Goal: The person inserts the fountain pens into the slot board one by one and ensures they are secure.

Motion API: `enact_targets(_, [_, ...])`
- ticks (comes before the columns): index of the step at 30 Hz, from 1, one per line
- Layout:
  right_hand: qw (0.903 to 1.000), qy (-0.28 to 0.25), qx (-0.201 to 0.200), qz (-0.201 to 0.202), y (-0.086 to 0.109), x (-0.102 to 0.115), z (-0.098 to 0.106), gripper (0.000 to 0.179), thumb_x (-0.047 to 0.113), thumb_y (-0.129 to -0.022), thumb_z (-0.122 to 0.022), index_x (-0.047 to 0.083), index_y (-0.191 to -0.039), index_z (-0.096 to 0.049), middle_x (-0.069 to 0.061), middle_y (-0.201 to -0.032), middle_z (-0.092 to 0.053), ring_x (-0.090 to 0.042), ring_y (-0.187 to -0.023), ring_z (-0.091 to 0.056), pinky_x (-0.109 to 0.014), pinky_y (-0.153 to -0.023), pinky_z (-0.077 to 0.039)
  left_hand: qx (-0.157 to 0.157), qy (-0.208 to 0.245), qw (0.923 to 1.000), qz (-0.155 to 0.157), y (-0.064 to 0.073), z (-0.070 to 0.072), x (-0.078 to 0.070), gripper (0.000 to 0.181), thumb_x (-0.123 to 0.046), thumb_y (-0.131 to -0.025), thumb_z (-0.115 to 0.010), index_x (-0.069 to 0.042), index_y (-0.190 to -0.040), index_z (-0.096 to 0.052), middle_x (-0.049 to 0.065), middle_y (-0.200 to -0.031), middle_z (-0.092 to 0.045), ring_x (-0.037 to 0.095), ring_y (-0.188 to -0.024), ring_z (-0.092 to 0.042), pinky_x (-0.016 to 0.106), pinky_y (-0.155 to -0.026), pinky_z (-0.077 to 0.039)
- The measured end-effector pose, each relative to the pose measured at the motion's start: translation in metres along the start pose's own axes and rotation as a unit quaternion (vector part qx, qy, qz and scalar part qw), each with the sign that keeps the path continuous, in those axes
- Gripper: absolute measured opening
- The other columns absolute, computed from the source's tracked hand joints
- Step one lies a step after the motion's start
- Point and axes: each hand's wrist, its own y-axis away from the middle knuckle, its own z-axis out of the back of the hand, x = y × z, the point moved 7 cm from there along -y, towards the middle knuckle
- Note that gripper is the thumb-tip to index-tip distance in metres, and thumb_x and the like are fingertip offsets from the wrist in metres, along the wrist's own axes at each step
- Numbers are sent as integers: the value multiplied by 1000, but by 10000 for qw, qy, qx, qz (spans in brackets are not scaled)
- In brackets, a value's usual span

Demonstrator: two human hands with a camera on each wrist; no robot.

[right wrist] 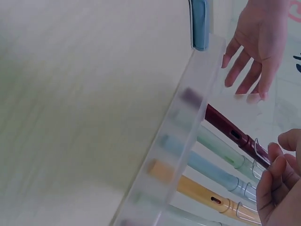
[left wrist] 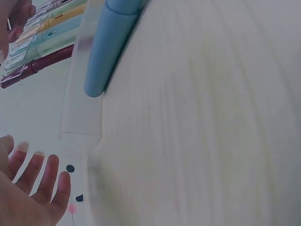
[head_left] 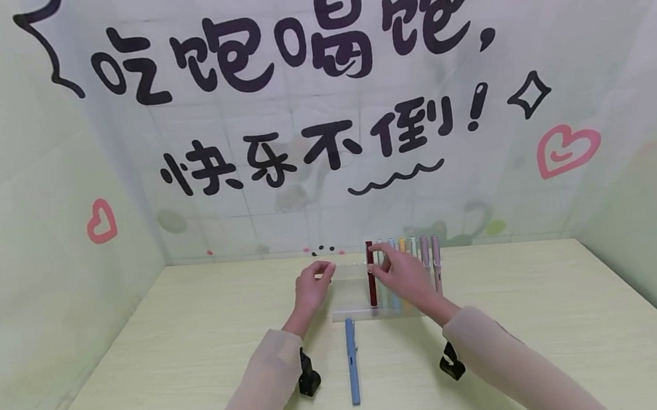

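Note:
A dark red pen (head_left: pixel 373 290) stands upright in a clear pen rack (head_left: pixel 352 315), leftmost in a row of pens. My right hand (head_left: pixel 403 276) pinches it near the cap, thumb and index finger at the clip; the right wrist view shows these fingertips (right wrist: pixel 275 165) by the metal clip. At the rack's upper left edge, my left hand (head_left: pixel 314 288) pinches the clear panel between thumb and finger, its other fingers (left wrist: pixel 47 181) loosely spread. A blue pen (head_left: pixel 353 363) lies on the table in front of the rack, cap end toward it.
Several pens fill the rack's right part, among them a yellow pen (right wrist: pixel 200 190), a light blue pen (right wrist: pixel 211 169) and a purple pen (head_left: pixel 435 250). The wooden table (head_left: pixel 143 385) ends at a printed backdrop (head_left: pixel 306 221) behind the rack.

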Motion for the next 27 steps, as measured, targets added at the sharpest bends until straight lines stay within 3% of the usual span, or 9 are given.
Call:
enact_targets(13, [9950, -529, 832, 144, 32, 7, -31, 7, 17, -82, -63, 12, -86, -62, 8, -63, -52, -7, -55, -47, -22, -46, -41, 19, 25, 9999, 99, -1, 0, 3, 26, -25, -89, -54, -3, -99, -62, 9, -93, -61, 19, -78, -59, 29, -69, -49])
enact_targets(16, [9916, -629, 1108, 225, 38, 10, -38, 9, 18, -81, -63, 10, -86, -62, 8, -65, -53, -6, -56, -48, -22, -48, -42, 30, 26, 9999, 159, -1, -1, 4, 27, -27, -88, -54, -4, -99, -62, 8, -94, -61, 19, -79, -59, 29, -70, -49])
enact_targets(21, [9836, -727, 1649, 1, 45, 13, -52, 17, 21, -81, -64, 8, -91, -61, 6, -65, -55, -7, -55, -49, -23, -48, -42, 7, 6, 9999, 132, -1, -1, 4, 27, -28, -88, -54, -4, -98, -63, 9, -93, -61, 20, -79, -59, 30, -70, -49])
enact_targets(27, [9776, -713, 1980, -7, 49, 18, -64, 23, 24, -80, -64, 6, -95, -60, 7, -63, -54, -7, -53, -49, -22, -47, -42, -29, -2, 9999, 162, -1, -1, 5, 27, -28, -88, -54, -5, -99, -63, 8, -94, -62, 18, -78, -58, 30, -71, -48])
